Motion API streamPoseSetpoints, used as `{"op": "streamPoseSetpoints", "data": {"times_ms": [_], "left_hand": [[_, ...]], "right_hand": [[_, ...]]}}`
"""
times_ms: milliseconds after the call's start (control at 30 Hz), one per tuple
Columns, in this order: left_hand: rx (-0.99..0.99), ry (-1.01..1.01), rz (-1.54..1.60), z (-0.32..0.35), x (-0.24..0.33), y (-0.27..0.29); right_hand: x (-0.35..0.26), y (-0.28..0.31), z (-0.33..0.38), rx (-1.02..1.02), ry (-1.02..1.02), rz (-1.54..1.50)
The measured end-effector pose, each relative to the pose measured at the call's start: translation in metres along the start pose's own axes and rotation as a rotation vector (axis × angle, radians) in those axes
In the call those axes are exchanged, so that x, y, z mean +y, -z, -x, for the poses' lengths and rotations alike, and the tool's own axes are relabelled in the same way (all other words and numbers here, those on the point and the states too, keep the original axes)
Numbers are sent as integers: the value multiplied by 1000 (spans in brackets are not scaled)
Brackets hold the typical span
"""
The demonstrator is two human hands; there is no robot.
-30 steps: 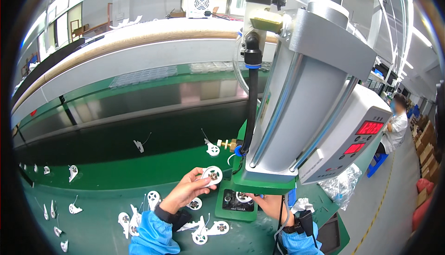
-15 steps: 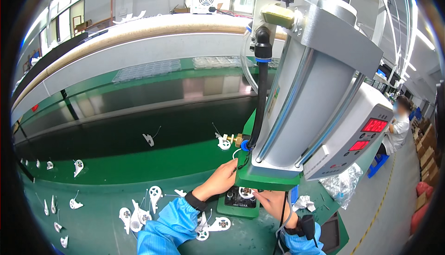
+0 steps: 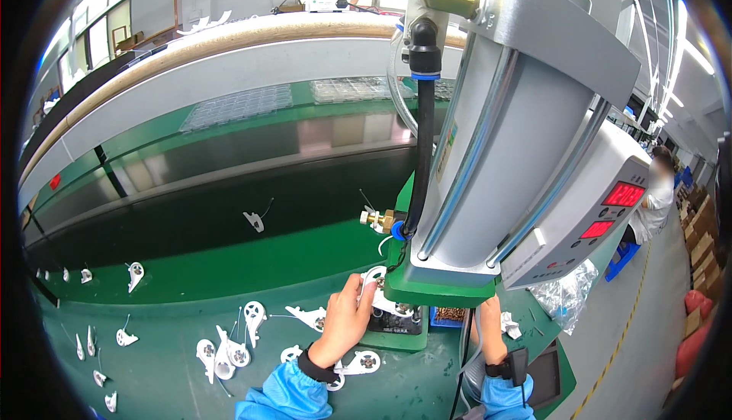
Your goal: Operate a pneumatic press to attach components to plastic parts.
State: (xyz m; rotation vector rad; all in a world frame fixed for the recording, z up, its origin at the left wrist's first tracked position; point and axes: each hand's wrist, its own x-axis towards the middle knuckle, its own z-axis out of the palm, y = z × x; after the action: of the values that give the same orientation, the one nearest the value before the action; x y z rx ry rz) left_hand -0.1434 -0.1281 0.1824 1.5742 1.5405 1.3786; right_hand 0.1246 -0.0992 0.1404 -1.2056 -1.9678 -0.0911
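My left hand (image 3: 348, 317) is at the left side of the green press base (image 3: 393, 339). Its thumb and fingers are closed on a white plastic housing (image 3: 371, 276) with a rounded end. Just below the press head, another white round part (image 3: 402, 310) rests on the black fixture and is partly hidden. My right hand (image 3: 490, 327) is right of the press, close to a blue bin (image 3: 446, 322) of small copper-coloured pieces. The press head and a cable hide its fingertips, so whether it holds anything does not show.
The tall grey press cylinder (image 3: 503, 153) and a white control box (image 3: 579, 214) with red digits rise over the bench. Several white housings (image 3: 254, 317) with thin wires lie at left. Beyond is a dark conveyor belt (image 3: 191, 214). A clear plastic bag (image 3: 568, 294) lies at right; a person (image 3: 652, 199) sits farther off.
My right hand has left the part on the fixture and moved right, beside the press. My left hand has drawn back leftward, and a white housing now shows in it.
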Motion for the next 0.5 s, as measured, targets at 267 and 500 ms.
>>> {"op": "streamPoseSetpoints", "data": {"times_ms": [267,500], "left_hand": [[-69,100,116,1,1,3],[-14,42,51,2,-6,2]], "right_hand": [[22,-19,-5,-722,38,-149],[0,2,-8,-597,192,-204]]}}
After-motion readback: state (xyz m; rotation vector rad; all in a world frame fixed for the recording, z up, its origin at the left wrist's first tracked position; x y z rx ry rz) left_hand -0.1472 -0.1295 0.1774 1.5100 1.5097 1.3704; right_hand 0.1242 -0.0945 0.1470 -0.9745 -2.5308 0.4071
